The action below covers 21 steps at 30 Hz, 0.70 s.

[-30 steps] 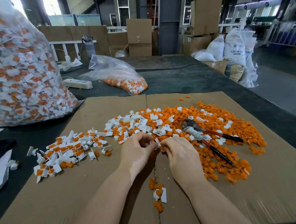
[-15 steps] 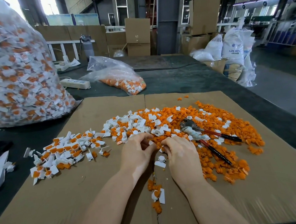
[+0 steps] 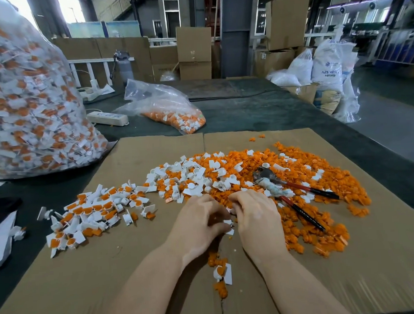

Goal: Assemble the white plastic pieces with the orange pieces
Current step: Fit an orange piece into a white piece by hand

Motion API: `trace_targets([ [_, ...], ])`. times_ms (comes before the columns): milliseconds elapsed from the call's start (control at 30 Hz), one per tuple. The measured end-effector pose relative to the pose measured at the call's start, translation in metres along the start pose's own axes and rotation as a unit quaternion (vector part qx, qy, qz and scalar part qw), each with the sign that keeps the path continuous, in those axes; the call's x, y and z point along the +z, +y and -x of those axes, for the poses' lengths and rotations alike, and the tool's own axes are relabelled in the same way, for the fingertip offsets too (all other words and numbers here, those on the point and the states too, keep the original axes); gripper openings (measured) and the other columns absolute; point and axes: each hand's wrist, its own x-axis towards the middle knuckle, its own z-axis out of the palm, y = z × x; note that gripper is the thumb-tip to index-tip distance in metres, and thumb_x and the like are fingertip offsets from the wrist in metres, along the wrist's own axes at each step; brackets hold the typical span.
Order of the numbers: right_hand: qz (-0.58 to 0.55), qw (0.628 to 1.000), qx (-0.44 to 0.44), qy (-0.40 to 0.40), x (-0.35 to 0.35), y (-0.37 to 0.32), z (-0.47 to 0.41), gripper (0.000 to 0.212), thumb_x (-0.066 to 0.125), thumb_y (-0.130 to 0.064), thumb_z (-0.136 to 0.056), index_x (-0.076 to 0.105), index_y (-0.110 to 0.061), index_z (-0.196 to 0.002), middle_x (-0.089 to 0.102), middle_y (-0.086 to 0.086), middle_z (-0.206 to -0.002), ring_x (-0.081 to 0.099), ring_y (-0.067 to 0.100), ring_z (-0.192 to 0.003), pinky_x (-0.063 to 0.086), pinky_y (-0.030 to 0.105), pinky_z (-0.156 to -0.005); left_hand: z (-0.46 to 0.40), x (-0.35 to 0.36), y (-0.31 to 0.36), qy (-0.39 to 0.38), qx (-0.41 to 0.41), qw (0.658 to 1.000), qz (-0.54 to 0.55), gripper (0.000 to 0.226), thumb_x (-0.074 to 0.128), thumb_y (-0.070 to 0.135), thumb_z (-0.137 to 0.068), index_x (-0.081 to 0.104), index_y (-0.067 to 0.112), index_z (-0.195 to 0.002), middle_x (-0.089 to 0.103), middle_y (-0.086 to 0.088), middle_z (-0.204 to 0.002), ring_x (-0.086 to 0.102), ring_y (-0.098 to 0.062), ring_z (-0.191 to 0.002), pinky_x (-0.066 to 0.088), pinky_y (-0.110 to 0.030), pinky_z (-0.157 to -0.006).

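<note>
Both hands are curled knuckles-up at the near edge of the loose parts heap (image 3: 238,176) on the cardboard sheet (image 3: 378,279). The left hand (image 3: 196,224) has its fingers folded in and a small white plastic piece (image 3: 228,222) shows at its fingertips; that looks like a pinch, though most of the piece is hidden. The right hand (image 3: 257,217) is folded the same way just beside it, and what it holds, if anything, cannot be told. Another white scrap (image 3: 230,232) lies just below the fingertips.

As a judgement, this is the mating step: a white piece being met with an orange one between the two hands. The heap holds the stock, white pieces towards its left, orange pieces (image 3: 310,233) thick to its right. Left of the heap lies a spread of finished pairs (image 3: 88,212), white with orange seated in them. Red-handled pliers (image 3: 298,195) rest on the heap's right half. Beyond the heap, a small clear bag (image 3: 171,110) of parts and a power strip (image 3: 108,118) sit on the dark table; a big bulging bag (image 3: 25,100) of assembled parts stands far left of the heap.

Next, likely, comes a firm press to seat the orange piece squarely, then a toss left onto the finished spread.
</note>
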Motion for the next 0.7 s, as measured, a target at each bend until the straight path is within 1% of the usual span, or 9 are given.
trace_targets([
  [67,-0.007,1.0,0.004,0.023,0.0,0.001,0.0,0.015,0.072,0.002,-0.076,0.07,-0.008,-0.088,0.067,0.005,-0.079,0.063,0.024,-0.073,0.053,0.039,-0.065,0.001,0.0,0.001,0.036,-0.014,0.999,0.028,0.009,0.067,0.034,-0.083,0.059,0.033,-0.088,0.048,0.017,-0.092,0.041,-0.003,-0.096,0.032,-0.014,-0.078],
  [167,-0.019,0.999,0.009,0.034,0.001,0.002,0.0,0.015,0.071,0.0,-0.079,0.07,-0.007,-0.093,0.069,0.006,-0.084,0.065,0.024,-0.078,0.054,0.04,-0.07,0.007,-0.008,-0.004,0.098,-0.061,0.987,0.108,0.014,0.066,0.031,-0.084,0.053,0.035,-0.081,0.049,0.021,-0.09,0.045,0.004,-0.086,0.033,-0.005,-0.071],
  [233,-0.023,0.999,0.006,0.028,0.001,0.001,-0.001,0.014,0.069,-0.002,-0.081,0.07,-0.008,-0.093,0.069,0.005,-0.084,0.064,0.023,-0.079,0.053,0.039,-0.071,0.014,-0.014,-0.01,0.078,-0.087,0.982,0.146,0.013,0.065,0.031,-0.085,0.053,0.037,-0.082,0.053,0.017,-0.091,0.05,0.002,-0.082,0.036,-0.004,-0.067],
  [333,-0.026,0.999,-0.004,0.024,0.001,0.0,-0.001,0.012,0.07,-0.001,-0.08,0.07,-0.009,-0.09,0.068,0.003,-0.08,0.064,0.022,-0.076,0.053,0.038,-0.068,0.021,-0.02,-0.02,0.007,-0.096,0.986,0.14,0.01,0.062,0.034,-0.086,0.053,0.036,-0.084,0.055,0.013,-0.091,0.051,0.001,-0.081,0.037,-0.005,-0.066],
  [433,-0.025,0.999,-0.01,0.023,0.001,0.001,-0.001,0.012,0.071,0.0,-0.079,0.07,-0.008,-0.088,0.067,0.003,-0.079,0.063,0.023,-0.074,0.053,0.039,-0.066,0.015,-0.018,-0.018,-0.02,-0.089,0.988,0.128,0.01,0.063,0.034,-0.086,0.054,0.035,-0.084,0.056,0.012,-0.09,0.052,-0.002,-0.081,0.04,-0.01,-0.066],
  [500,-0.024,0.999,-0.012,0.024,0.0,0.001,-0.001,0.013,0.072,0.0,-0.078,0.07,-0.008,-0.088,0.067,0.003,-0.079,0.064,0.022,-0.074,0.054,0.038,-0.066,0.007,-0.013,-0.012,-0.009,-0.098,0.986,0.138,0.008,0.064,0.032,-0.087,0.056,0.032,-0.086,0.059,0.009,-0.088,0.054,-0.005,-0.08,0.041,-0.014,-0.067],
  [567,-0.026,0.999,-0.011,0.029,0.0,0.002,-0.001,0.013,0.072,-0.001,-0.077,0.07,-0.008,-0.088,0.068,0.003,-0.08,0.064,0.021,-0.075,0.053,0.035,-0.067,-0.002,-0.007,-0.007,0.027,-0.121,0.975,0.183,0.006,0.063,0.029,-0.088,0.057,0.028,-0.089,0.062,0.007,-0.088,0.057,-0.007,-0.08,0.044,-0.017,-0.068],
  [633,-0.033,0.999,-0.012,0.033,0.001,0.002,-0.001,0.013,0.072,-0.001,-0.077,0.07,-0.008,-0.087,0.068,0.003,-0.08,0.064,0.021,-0.075,0.053,0.034,-0.067,-0.006,-0.003,-0.003,0.064,-0.134,0.961,0.235,0.005,0.062,0.026,-0.089,0.058,0.026,-0.093,0.062,0.009,-0.089,0.058,-0.006,-0.08,0.045,-0.016,-0.067],
  [700,-0.034,0.999,-0.023,0.03,0.001,0.002,-0.002,0.012,0.073,-0.001,-0.077,0.07,-0.008,-0.087,0.067,0.003,-0.078,0.064,0.021,-0.074,0.054,0.033,-0.066,-0.008,0.001,0.0,0.08,-0.134,0.95,0.272,0.005,0.061,0.024,-0.09,0.061,0.027,-0.094,0.063,0.009,-0.09,0.06,-0.005,-0.082,0.046,-0.015,-0.069],
])
